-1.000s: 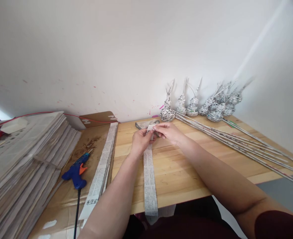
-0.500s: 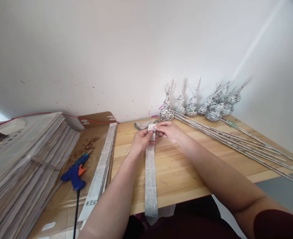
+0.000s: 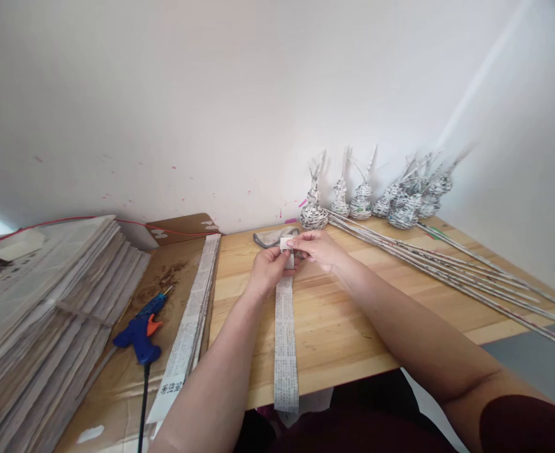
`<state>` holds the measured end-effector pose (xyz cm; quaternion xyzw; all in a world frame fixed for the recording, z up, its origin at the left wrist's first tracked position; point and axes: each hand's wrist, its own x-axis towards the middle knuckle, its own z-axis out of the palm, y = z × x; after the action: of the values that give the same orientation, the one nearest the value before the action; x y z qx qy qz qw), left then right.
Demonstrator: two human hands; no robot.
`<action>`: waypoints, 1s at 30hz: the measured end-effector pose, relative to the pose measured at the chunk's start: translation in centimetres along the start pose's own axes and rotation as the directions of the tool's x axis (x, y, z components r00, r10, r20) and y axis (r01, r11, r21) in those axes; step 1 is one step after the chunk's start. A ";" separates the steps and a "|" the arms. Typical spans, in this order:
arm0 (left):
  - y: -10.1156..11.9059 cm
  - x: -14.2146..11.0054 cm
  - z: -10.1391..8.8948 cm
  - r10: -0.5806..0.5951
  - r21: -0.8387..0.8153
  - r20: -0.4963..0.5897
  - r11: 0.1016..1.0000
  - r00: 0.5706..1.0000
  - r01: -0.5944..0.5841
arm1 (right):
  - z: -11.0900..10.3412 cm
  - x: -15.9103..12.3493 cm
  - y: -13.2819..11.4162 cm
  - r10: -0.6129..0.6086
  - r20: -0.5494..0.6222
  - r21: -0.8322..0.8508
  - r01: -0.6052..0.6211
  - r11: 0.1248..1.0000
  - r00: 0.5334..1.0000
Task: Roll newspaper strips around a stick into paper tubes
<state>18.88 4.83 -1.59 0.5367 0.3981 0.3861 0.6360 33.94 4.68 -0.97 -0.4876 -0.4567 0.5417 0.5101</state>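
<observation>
A long newspaper strip (image 3: pixel 285 340) runs down the wooden table, its near end hanging over the front edge. My left hand (image 3: pixel 270 270) pinches the strip close to its far end, thumb on top and fingers beneath. At the far end's corner, my right hand (image 3: pixel 319 247) grips the paper between thumb and forefinger. Both hands touch or nearly touch each other there. Just behind them lies a greyish cloth-like item (image 3: pixel 270 236) with a dark edge, partly covered by the hands and strip.
Left of my forearm lie a stack of newspaper strips (image 3: pixel 197 302), a blue glue gun (image 3: pixel 140 336) on cardboard (image 3: pixel 112 402), and a thick newspaper pile (image 3: pixel 70 302). Woven paper gourd shapes (image 3: pixel 314 214) stand along the wall. Thin rolled paper sticks (image 3: pixel 428 267) cross the table's right side.
Both hands hold the strip's far end in nearly the same place, with only slight finger movement at its corner. The view has shifted a little.
</observation>
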 end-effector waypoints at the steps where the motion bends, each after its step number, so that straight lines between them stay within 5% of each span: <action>1: 0.0 0.0 0.0 0.004 -0.001 0.003 1.000 1.000 -0.004 | 0.0 0.0 0.0 0.004 -0.011 -0.003 -0.004 1.000 1.000; 16: 0.1 -0.1 0.4 0.018 -0.009 0.050 1.000 0.999 -0.017 | 0.8 -0.6 -0.5 -0.035 -0.067 -0.017 0.034 0.999 0.997; 30: -0.5 0.3 -0.3 0.068 0.074 -0.049 0.995 0.996 -0.064 | 0.4 -0.8 -0.8 -0.074 0.026 -0.041 0.075 0.996 0.997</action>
<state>18.75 5.18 -2.11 0.5621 0.4104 0.4059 0.5924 33.58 3.96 -0.09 -0.4743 -0.4921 0.5184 0.5139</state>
